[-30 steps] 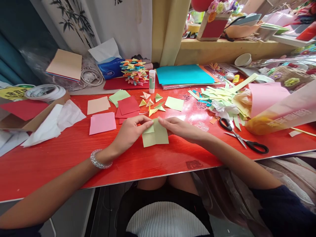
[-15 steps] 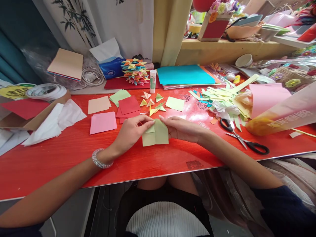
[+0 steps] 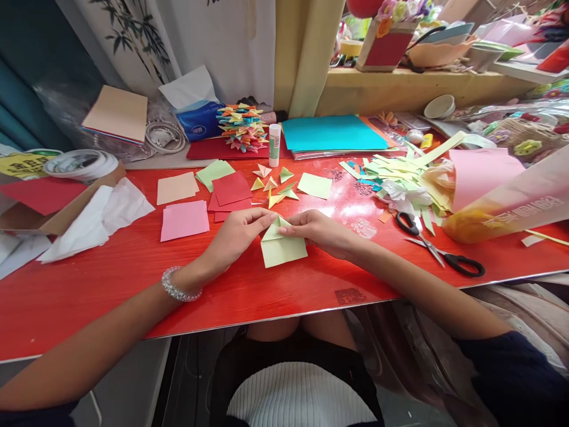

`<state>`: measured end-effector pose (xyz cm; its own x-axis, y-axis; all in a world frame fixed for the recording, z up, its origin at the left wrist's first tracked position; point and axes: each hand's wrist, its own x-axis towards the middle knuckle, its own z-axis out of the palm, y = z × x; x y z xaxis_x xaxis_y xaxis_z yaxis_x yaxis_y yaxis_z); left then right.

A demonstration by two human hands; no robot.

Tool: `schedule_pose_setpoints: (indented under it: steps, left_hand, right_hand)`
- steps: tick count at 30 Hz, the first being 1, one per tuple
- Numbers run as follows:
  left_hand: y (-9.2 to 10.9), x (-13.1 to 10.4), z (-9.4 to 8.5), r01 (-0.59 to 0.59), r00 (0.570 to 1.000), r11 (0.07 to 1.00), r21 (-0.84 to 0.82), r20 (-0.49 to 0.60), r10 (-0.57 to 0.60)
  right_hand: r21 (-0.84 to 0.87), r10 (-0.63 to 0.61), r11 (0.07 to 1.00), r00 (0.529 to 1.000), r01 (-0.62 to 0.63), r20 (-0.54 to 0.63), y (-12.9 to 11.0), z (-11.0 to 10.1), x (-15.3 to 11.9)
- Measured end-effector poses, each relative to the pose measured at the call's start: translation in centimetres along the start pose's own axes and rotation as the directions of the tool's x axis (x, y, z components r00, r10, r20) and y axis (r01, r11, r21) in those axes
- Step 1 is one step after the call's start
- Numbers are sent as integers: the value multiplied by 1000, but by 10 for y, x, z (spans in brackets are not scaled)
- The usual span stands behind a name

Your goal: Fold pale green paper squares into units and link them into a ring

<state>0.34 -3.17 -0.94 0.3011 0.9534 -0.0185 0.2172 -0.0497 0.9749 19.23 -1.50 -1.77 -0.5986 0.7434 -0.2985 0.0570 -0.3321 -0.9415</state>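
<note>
With fingers [image 3: 267, 220] of left hand [image 3: 237, 234] and right hand [image 3: 320, 232] pinched together, gripping pale green paper [image 3: 285, 252] near its folded peak. Holding it over red table [image 3: 235, 302].

We look through one head-worn camera, facing forward and down, past a white ribbed top [image 3: 302, 394] to the left hand [image 3: 233, 237] and right hand [image 3: 324, 232] close by, over the red surface [image 3: 249, 302] to a ledge [image 3: 391, 89] farther off.

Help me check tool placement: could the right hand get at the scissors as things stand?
Probably yes: the scissors lie uncovered on the red tabletop, on that side. The right hand holds the pale green paper, though, and would likely need to release it first.
</note>
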Motion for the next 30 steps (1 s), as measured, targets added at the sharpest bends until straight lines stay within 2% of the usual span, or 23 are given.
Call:
schedule_pose_setpoints:
  steps: [6, 11, 15, 20, 26, 30]
  left_hand:
    - [-2, 0, 0, 16, 1000, 999, 49, -4, -16]
    - [-3, -1, -2, -35, 999, 996, 82, -17, 36]
    - [-2, -1, -2, -34, 999, 996, 78, -26, 36]
    - [-1, -3, -1, -25, 999, 996, 81, -27, 27]
    - [-1, -2, -1, -52, 998, 990, 132, -33, 57]
    - [1, -1, -4, -53, 998, 985, 167, -10, 56]
  right_hand:
    - [-82, 8, 997, 1000, -10, -27, 2, -1, 1]
    - [-115, -14, 993, 999, 19, 43, -6, 0, -4]
    - [-125, -3, 992, 1000, 4, 9, -10, 0, -7]
    - [-241, -25, 970, 999, 36, 48, -10, -1, -7]
    - [-364, -132, 924, 991, 117, -16, -11, -2, -8]
    - [-300, -91, 951, 995, 74, -44, -14, -1, -7]
